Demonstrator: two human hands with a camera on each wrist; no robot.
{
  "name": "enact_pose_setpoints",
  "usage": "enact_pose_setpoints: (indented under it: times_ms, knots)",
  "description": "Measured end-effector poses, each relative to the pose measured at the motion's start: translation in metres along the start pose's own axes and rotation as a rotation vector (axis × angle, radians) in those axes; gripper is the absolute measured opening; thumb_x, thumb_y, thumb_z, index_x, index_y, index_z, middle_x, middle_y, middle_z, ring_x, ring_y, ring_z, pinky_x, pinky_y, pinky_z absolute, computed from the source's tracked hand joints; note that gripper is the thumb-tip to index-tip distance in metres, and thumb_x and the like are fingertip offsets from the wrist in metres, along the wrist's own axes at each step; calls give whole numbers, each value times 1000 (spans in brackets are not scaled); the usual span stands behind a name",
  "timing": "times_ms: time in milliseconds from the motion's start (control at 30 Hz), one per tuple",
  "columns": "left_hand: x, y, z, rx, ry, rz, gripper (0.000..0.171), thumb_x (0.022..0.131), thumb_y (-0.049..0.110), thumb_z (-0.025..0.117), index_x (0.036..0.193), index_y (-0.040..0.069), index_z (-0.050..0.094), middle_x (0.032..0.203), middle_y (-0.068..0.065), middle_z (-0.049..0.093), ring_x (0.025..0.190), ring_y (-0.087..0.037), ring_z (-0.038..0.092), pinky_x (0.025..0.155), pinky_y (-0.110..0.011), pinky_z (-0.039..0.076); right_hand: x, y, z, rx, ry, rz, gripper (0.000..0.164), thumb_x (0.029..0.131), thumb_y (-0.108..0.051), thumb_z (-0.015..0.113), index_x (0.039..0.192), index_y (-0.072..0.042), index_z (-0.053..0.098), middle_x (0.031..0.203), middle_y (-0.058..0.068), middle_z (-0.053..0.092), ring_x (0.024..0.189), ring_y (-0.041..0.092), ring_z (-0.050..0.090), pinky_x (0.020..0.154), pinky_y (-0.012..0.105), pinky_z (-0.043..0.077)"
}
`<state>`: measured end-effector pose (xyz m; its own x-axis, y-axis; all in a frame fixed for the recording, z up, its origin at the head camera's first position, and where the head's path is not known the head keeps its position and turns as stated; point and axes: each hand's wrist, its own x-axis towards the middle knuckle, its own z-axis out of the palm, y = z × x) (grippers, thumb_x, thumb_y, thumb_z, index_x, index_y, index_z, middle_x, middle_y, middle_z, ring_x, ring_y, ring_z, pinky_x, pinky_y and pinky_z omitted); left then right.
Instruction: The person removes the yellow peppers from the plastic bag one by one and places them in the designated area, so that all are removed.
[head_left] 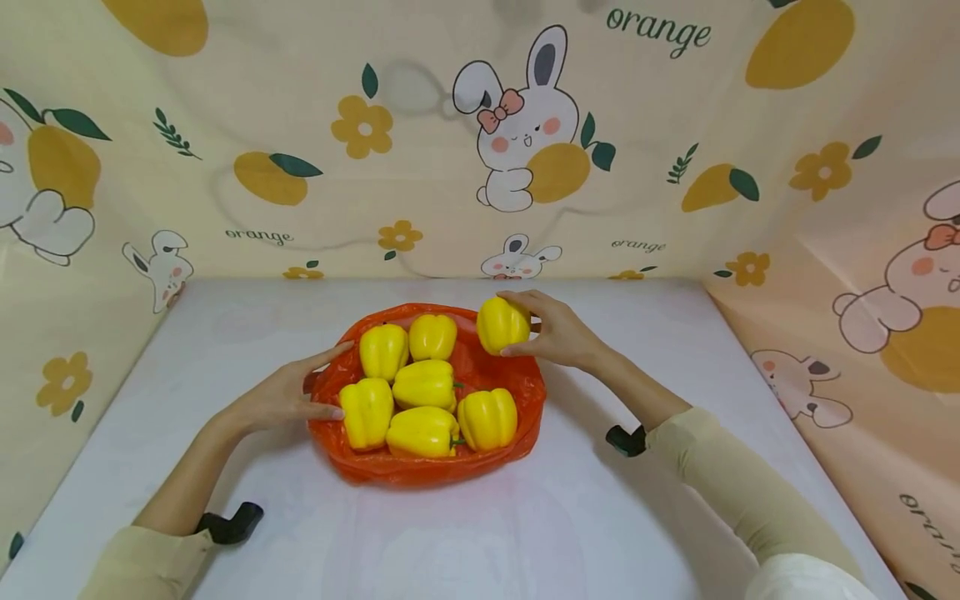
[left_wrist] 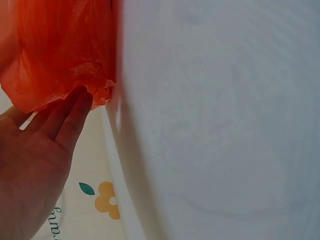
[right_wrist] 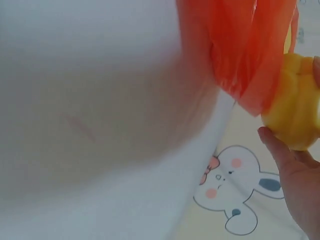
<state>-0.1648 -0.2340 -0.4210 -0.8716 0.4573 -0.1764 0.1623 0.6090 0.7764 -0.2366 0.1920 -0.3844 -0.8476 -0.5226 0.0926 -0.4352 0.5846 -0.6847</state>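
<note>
My right hand (head_left: 555, 329) holds a yellow bell pepper (head_left: 502, 325) over the back right rim of a red plastic bag (head_left: 525, 425), fingers behind it and thumb in front. The right wrist view shows that bell pepper (right_wrist: 292, 107) beside the hanging bag wall (right_wrist: 250, 65). At the bag's left edge, my left hand (head_left: 281, 396) grips the rim, with thumb and index finger spread along it. From below, the left wrist view shows the fingers (left_wrist: 75, 115) against the outside of the bag (left_wrist: 65, 60). Several more yellow bell peppers (head_left: 423, 385) lie inside the wide-open bag.
The bag stands on a white tabletop (head_left: 480, 542). Cream cloth (head_left: 420, 192) printed with rabbits and oranges rises behind the table and along both sides. A black band piece (head_left: 232, 523) shows at the left wrist, another (head_left: 625, 440) at the right forearm.
</note>
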Motion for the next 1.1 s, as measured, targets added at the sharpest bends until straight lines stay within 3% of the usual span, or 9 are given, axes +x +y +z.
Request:
enact_pose_setpoints:
  times_ms: [267, 400, 633, 1100]
  knots:
    - [1, -2, 0, 0, -5, 3, 99, 80, 40, 81, 159, 18, 25, 156, -23, 33, 135, -46, 39, 103, -61, 42, 2, 12, -11, -3, 6, 18, 87, 77, -32, 87, 152, -20, 43, 147, 7, 47, 127, 26, 50, 99, 47, 51]
    - [2, -3, 0, 6, -4, -4, 99, 80, 41, 81, 159, 19, 25, 156, -22, 32, 136, -46, 37, 103, -62, 42, 3, 21, -16, 10, 26, 32, 89, 78, -31, 86, 153, -20, 41, 145, 9, 48, 125, 28, 51, 98, 51, 51]
    - [1, -2, 0, 7, -10, -12, 98, 80, 42, 80, 158, 19, 26, 156, -22, 33, 136, -46, 37, 104, -64, 39, 5, 36, -21, 40, 73, 102, 91, 78, -34, 85, 155, -22, 37, 149, 8, 46, 122, 30, 54, 100, 46, 50]
    - [2, -2, -1, -10, -15, -2, 94, 80, 38, 80, 157, 20, 30, 156, -19, 35, 136, -43, 38, 103, -61, 42, 11, 66, -33, 78, 165, 180, 89, 78, -28, 86, 154, -24, 39, 155, 8, 40, 131, 33, 48, 106, 47, 44]
